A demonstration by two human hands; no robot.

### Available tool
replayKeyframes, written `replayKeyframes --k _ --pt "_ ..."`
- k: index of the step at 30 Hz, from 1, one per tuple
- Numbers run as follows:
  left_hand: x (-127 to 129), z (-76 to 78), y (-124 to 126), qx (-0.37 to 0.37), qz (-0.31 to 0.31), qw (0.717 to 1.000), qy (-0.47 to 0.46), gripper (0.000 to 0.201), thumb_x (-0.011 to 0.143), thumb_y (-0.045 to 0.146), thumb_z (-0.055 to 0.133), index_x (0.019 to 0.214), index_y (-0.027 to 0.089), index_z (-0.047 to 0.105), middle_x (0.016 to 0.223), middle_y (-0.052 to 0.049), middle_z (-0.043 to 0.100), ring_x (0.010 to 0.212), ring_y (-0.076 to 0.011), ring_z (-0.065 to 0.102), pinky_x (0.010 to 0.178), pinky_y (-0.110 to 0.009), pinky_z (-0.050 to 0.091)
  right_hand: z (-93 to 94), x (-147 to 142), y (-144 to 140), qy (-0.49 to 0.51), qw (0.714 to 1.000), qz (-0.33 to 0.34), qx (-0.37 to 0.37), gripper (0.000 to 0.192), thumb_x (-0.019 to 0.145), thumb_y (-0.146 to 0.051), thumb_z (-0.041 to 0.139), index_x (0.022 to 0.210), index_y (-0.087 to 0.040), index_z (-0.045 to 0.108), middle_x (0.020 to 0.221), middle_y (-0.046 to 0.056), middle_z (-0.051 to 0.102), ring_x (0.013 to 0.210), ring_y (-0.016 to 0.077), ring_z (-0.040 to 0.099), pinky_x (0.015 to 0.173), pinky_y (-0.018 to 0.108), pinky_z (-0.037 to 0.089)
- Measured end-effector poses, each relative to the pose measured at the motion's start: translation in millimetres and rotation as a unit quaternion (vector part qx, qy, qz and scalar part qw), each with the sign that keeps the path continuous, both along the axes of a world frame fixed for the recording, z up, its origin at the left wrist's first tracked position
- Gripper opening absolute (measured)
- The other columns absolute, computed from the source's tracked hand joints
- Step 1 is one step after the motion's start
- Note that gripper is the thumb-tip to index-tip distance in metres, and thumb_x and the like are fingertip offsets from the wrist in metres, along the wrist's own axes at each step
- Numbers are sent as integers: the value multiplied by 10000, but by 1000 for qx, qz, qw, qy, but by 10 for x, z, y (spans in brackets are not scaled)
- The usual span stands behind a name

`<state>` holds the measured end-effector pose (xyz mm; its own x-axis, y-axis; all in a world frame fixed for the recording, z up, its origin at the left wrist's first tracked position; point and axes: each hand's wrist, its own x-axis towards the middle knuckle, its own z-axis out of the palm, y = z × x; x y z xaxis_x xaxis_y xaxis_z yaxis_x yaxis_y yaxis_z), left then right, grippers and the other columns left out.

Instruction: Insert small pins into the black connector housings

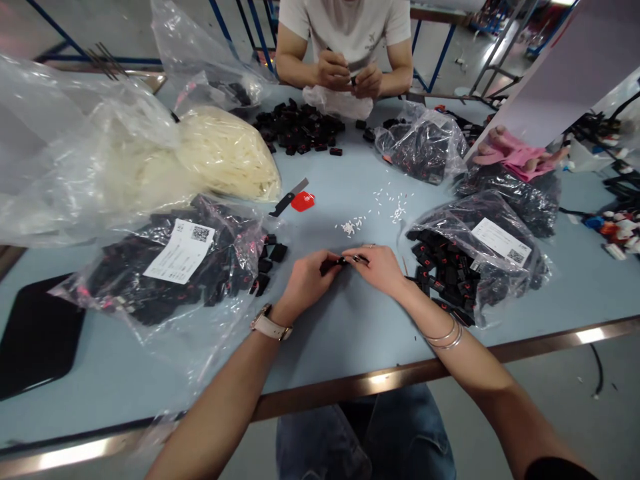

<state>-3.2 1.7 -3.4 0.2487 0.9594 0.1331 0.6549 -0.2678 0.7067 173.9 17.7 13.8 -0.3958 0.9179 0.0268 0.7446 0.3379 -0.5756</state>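
My left hand pinches a small black plastic connector above the blue table. My right hand meets it from the right, holding a thin metal tool against the part. A clear bag of black connectors lies open right beside my right wrist. Another bag of black parts, with a white label, lies left of my left hand, a few loose pieces spilled at its mouth. Tiny white bits are scattered just beyond my hands.
Across the table a person in a white shirt handles a small part over a pile of black connectors. A bag of white strips, a knife with a red piece, a pink glove and a black tray lie around.
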Motion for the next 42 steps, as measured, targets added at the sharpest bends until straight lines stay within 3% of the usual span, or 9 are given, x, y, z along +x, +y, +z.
replayKeyframes --k 4,12,16,22,25,31,38,42 --pt "2 5 -3 0 2 1000 13 152 791 248 558 873 173 663 822 -43 715 729 -177 647 694 -270 492 -11 -83 -23 -11 1000 -12 17 222 877 -352 551 959 -233 721 899 28 702 834 147 627 720 245 416" --pt "-6 -46 10 16 16 999 40 164 744 192 536 848 166 661 837 -53 714 769 -189 650 720 -266 485 -54 -228 -78 -23 998 -43 41 175 834 -267 536 860 -201 696 872 31 662 745 136 595 641 244 383" --pt "-7 -55 3 21 17 999 40 146 743 190 548 840 173 656 834 -49 712 778 -188 649 723 -264 483 -48 -242 -62 37 996 -60 50 122 768 -239 552 766 -186 662 778 13 641 689 121 559 624 231 375" --pt "5 -47 -7 23 7 1000 8 133 785 238 574 871 173 654 830 -47 708 752 -181 643 710 -282 495 38 -106 13 142 980 -136 -26 71 718 -216 578 724 -167 629 551 -58 545 493 69 440 527 196 348" --pt "8 -50 0 30 7 1000 -1 119 775 218 589 869 182 651 823 -39 706 733 -174 640 693 -281 498 43 -22 52 133 986 -101 -21 93 751 -212 584 762 -164 663 608 -35 603 541 79 489 577 203 379" --pt "3 -37 -4 36 0 999 -7 106 779 221 592 859 183 650 788 -28 699 703 -161 634 656 -261 492 -1 26 71 145 989 7 8 181 846 -177 526 868 -186 706 930 41 703 852 128 618 790 242 436" --pt "-6 -55 -7 47 1 999 3 126 781 221 575 872 185 655 804 -32 702 716 -163 631 673 -264 489 49 -19 26 102 995 -6 -18 243 817 -175 555 1035 -222 653 831 -15 701 699 110 597 672 226 425" --pt "-2 -53 -5 46 5 999 6 127 786 242 576 865 184 656 798 -28 699 683 -152 618 642 -253 477 89 -14 8 61 998 8 -2 292 822 -182 545 1101 -237 610 866 -14 706 734 125 614 702 243 431"
